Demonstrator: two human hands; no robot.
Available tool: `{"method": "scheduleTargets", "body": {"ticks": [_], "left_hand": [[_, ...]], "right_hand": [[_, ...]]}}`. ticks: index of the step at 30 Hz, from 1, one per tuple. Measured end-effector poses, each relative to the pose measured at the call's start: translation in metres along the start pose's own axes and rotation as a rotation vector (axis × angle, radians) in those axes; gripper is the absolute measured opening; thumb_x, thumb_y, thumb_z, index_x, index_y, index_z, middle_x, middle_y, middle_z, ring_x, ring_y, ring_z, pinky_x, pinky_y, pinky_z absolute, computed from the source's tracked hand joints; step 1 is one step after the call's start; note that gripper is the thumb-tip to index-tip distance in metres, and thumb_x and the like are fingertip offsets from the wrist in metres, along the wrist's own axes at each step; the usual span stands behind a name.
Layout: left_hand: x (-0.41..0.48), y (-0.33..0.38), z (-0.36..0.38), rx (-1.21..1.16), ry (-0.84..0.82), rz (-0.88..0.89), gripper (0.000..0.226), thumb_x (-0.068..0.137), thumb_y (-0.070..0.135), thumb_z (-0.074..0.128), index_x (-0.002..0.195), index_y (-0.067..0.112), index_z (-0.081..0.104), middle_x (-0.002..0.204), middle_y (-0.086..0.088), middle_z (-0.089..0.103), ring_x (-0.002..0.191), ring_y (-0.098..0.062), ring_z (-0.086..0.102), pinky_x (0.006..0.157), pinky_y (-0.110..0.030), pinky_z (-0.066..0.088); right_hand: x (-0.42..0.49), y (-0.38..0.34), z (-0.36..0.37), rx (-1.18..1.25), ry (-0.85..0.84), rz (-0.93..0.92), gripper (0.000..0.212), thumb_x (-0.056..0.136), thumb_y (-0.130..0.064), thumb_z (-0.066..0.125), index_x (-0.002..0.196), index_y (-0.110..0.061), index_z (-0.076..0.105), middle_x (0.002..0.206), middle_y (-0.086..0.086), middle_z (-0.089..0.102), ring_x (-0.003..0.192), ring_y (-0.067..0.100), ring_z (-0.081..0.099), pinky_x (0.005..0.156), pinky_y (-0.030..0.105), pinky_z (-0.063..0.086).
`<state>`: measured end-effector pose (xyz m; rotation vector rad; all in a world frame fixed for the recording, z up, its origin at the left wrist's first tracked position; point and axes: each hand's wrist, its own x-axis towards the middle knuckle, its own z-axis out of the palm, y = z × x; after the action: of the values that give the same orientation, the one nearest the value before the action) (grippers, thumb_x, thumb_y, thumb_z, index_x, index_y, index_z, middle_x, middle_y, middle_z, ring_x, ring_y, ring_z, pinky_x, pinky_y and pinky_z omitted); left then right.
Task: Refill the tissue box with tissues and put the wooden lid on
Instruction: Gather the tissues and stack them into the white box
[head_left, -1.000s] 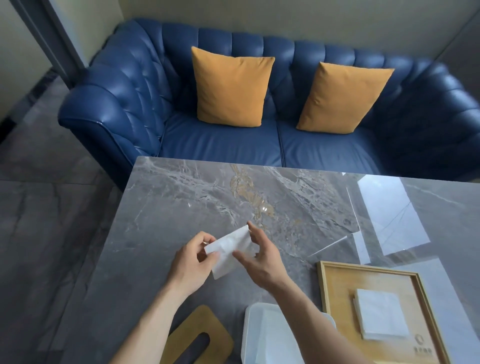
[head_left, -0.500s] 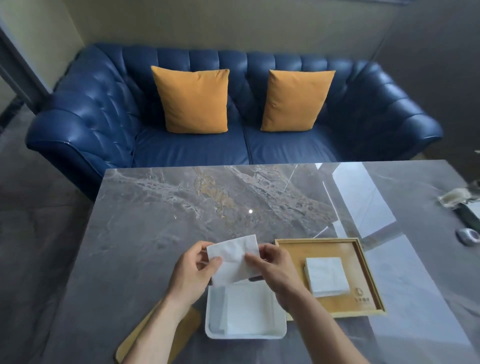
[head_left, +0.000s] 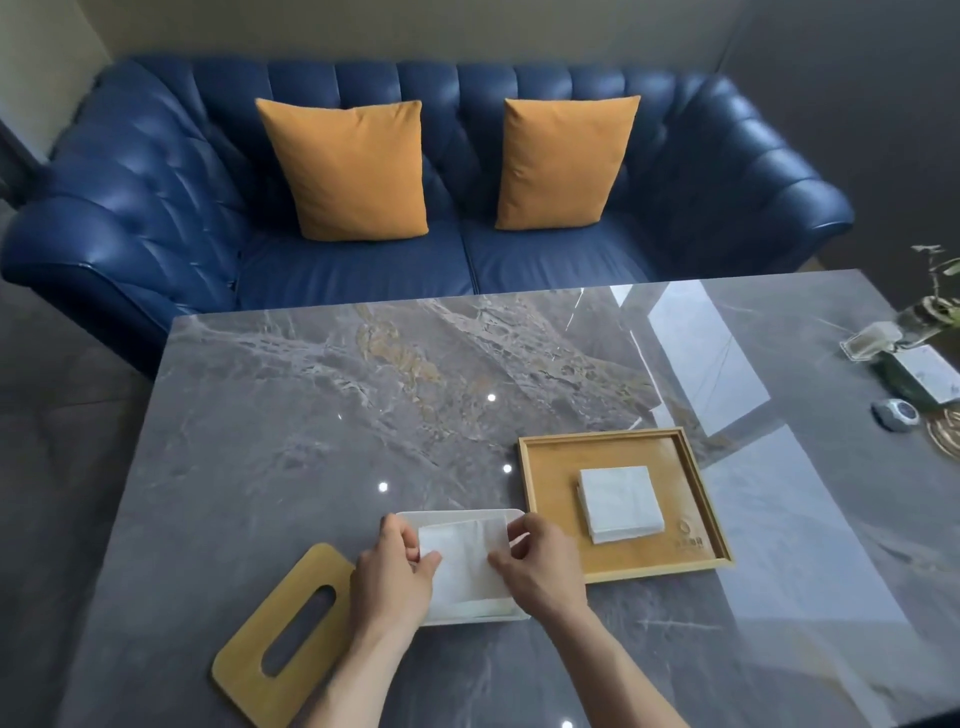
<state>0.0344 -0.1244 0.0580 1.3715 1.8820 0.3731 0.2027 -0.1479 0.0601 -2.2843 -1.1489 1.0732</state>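
Both hands hold one folded tissue (head_left: 462, 558) over the white tissue box (head_left: 457, 515), which sits open on the marble table (head_left: 311, 415). The left hand (head_left: 395, 574) pinches the tissue's left edge between thumb and fingers; the right hand (head_left: 537, 564) pinches the right edge the same way. Gripping opposite edges seems meant to keep the sheet flat and square to the box, so it goes in without bunching. Whether it already touches the tissues inside cannot be told.

The wooden lid (head_left: 283, 631), with its one long slot, lies flat just left of the box and partly under the left wrist, probably set aside within easy reach for the last step. The wooden tray (head_left: 550, 457), just right of the box, carries one small stack of tissues (head_left: 621, 501), the supply near the right hand.

Counted: one box, one lid, one tray, one stack, one sheet in hand. On the blue sofa (head_left: 156, 208) behind stand two orange cushions (head_left: 348, 166).
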Motion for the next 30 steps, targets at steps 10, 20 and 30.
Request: {"method": "scheduleTargets", "body": {"ticks": [10, 20, 30], "left_hand": [[-0.002, -0.008, 0.017, 0.144, -0.004, 0.073, 0.023, 0.084, 0.025, 0.071, 0.082, 0.031, 0.049, 0.079, 0.008, 0.067, 0.074, -0.019, 0.065, 0.062, -0.032, 0.050], [-0.003, -0.004, 0.022, 0.280, -0.040, 0.128, 0.018, 0.088, 0.022, 0.066, 0.092, 0.027, 0.050, 0.093, 0.002, 0.069, 0.086, -0.026, 0.066, 0.068, -0.036, 0.054], [0.000, -0.003, 0.026, 0.416, -0.061, 0.140, 0.014, 0.090, 0.017, 0.059, 0.101, 0.022, 0.052, 0.098, -0.003, 0.071, 0.092, -0.028, 0.067, 0.071, -0.036, 0.053]], "right_hand": [[-0.004, 0.011, 0.018, -0.279, 0.089, -0.089, 0.041, 0.075, -0.021, 0.063, 0.111, -0.027, 0.044, 0.083, -0.001, 0.070, 0.081, 0.027, 0.065, 0.066, 0.039, 0.054], [-0.003, 0.008, 0.025, -0.559, 0.116, -0.210, 0.038, 0.082, -0.008, 0.054, 0.116, -0.020, 0.041, 0.077, 0.003, 0.069, 0.060, 0.033, 0.054, 0.052, 0.034, 0.036], [-0.001, 0.008, 0.029, -0.594, 0.136, -0.212, 0.029, 0.080, -0.001, 0.055, 0.101, -0.018, 0.043, 0.081, 0.001, 0.056, 0.053, 0.033, 0.040, 0.040, 0.034, 0.015]]}}
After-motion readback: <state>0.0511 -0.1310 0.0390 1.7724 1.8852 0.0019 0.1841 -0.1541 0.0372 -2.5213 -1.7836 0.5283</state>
